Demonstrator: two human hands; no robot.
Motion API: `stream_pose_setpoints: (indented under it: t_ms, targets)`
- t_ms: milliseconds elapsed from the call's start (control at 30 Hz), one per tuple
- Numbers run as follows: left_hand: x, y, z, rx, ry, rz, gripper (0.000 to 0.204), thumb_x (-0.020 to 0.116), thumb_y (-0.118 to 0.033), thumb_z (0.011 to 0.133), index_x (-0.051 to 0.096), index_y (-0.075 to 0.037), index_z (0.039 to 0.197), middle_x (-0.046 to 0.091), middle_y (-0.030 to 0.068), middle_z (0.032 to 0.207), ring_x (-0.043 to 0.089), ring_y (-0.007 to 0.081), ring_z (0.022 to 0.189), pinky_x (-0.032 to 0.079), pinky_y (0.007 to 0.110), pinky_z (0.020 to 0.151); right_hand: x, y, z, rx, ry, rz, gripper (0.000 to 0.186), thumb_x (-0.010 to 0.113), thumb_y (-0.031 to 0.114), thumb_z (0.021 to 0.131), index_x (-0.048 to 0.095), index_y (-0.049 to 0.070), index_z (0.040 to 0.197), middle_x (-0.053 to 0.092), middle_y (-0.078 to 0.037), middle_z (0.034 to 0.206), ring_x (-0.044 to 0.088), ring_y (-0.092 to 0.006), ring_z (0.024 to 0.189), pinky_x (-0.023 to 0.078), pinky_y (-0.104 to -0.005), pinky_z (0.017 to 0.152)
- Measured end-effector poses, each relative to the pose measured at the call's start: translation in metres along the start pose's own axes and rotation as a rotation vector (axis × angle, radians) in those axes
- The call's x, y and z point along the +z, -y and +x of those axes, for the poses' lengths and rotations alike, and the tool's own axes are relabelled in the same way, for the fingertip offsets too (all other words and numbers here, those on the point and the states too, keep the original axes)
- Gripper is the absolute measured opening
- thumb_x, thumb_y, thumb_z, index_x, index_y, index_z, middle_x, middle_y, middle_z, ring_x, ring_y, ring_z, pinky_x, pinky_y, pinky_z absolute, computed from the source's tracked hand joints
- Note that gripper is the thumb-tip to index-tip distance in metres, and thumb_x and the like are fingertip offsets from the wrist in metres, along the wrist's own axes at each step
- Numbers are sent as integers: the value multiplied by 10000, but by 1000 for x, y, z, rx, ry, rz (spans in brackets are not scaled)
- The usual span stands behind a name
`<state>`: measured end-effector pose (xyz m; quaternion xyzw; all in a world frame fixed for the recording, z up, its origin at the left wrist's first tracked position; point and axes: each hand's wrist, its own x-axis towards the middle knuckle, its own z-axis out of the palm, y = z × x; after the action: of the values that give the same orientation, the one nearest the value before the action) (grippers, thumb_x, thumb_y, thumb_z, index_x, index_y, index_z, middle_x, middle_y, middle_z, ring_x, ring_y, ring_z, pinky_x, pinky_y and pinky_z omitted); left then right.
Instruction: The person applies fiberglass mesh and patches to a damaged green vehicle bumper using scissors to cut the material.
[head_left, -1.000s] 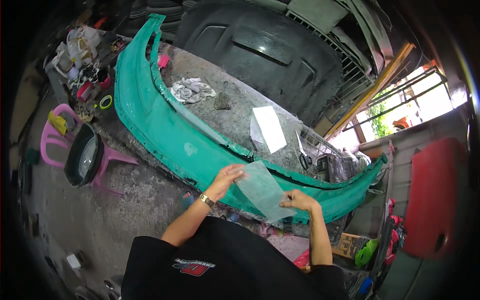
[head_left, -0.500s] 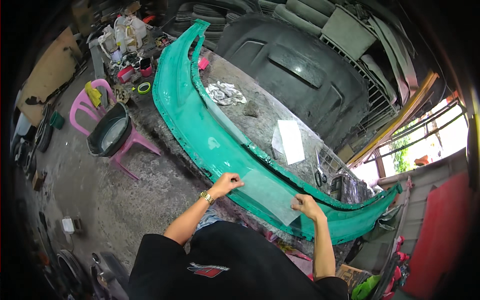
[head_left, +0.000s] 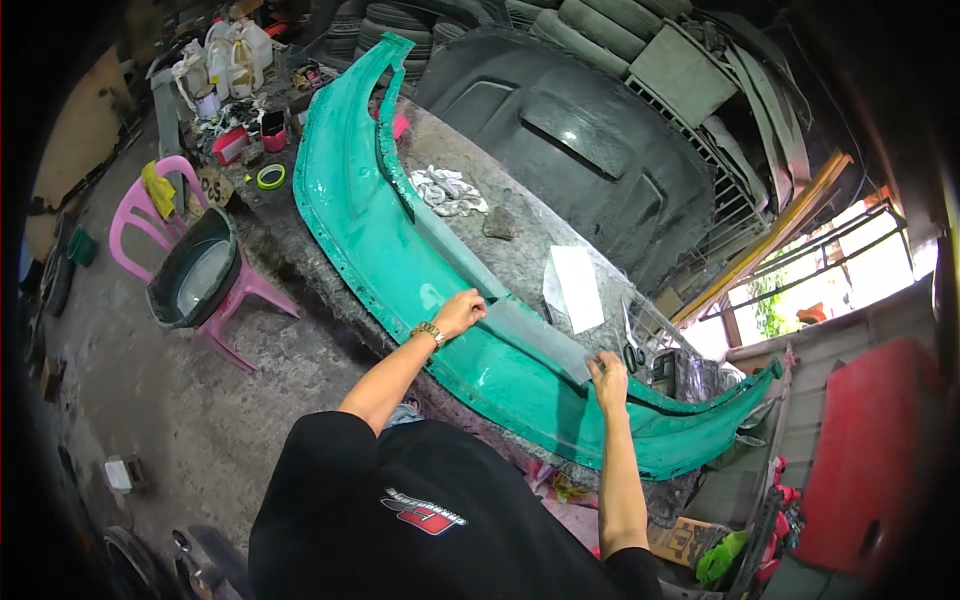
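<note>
A translucent whitish sheet point(head_left: 535, 338) lies along the inner edge of a long curved turquoise panel point(head_left: 375, 265) on the worktable. My left hand point(head_left: 458, 312) grips the sheet's left end between closed fingers. My right hand point(head_left: 607, 370) is closed on its right end. Just beyond the panel on the table are white paper point(head_left: 575, 288), scissors point(head_left: 632, 352), a crumpled white rag point(head_left: 447, 191) and a small dark block point(head_left: 498, 224).
A pink chair point(head_left: 230, 338) holding a dark basin point(head_left: 192, 285) stands at left, with jugs point(head_left: 240, 65), containers and a tape roll point(head_left: 271, 176) behind. A large black hood point(head_left: 565, 150) and tires lie beyond the table. A red panel point(head_left: 860, 440) leans at right.
Both my hands, with the sheet between them, have moved forward from over the panel's near face to its far inner edge, where the sheet now lies along the strip.
</note>
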<state>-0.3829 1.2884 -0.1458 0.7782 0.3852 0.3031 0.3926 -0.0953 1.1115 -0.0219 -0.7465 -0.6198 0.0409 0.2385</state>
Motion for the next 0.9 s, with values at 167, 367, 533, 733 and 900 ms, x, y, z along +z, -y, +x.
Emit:
stream_pose_setpoints:
  t_ms: [167, 367, 533, 733, 900]
  targets:
    - [0, 10, 14, -53, -9, 28, 95, 654, -123, 794, 627, -32, 793, 566, 95, 830, 572, 277, 832, 461, 387, 722, 15, 5, 2, 127, 44, -69, 161, 676, 157, 774, 622, 18, 838, 592, -149, 868, 575, -358, 828, 442, -438, 727]
    - [3, 9, 16, 14, -65, 149, 88, 655, -123, 786, 611, -47, 789, 561, 89, 838, 555, 282, 867, 457, 405, 758, 22, 2, -7, 85, 5, -121, 167, 672, 172, 786, 621, 23, 842, 579, -145, 879, 568, -352, 852, 439, -427, 737]
    - [17, 17, 0, 70, -185, 147, 48, 623, -80, 778, 584, -53, 784, 540, 96, 854, 534, 304, 875, 442, 424, 767, 16, 22, -23, 140, 47, -110, 124, 662, 135, 795, 617, 32, 849, 567, -140, 865, 563, -339, 836, 440, -407, 730]
    - [27, 19, 7, 63, -303, 136, 64, 627, -90, 789, 577, -51, 785, 518, 101, 845, 525, 306, 865, 437, 421, 752, 27, 23, -33, 148, -3, -100, 82, 656, 94, 798, 611, 44, 844, 557, -125, 832, 557, -329, 798, 444, -395, 703]
    - [31, 31, 16, 61, -351, 151, 81, 624, -93, 788, 554, -54, 790, 510, 107, 855, 517, 308, 853, 433, 426, 746, 33, 31, -24, 164, -2, -74, 74, 653, 90, 800, 606, 44, 835, 557, -124, 831, 555, -329, 793, 445, -398, 700]
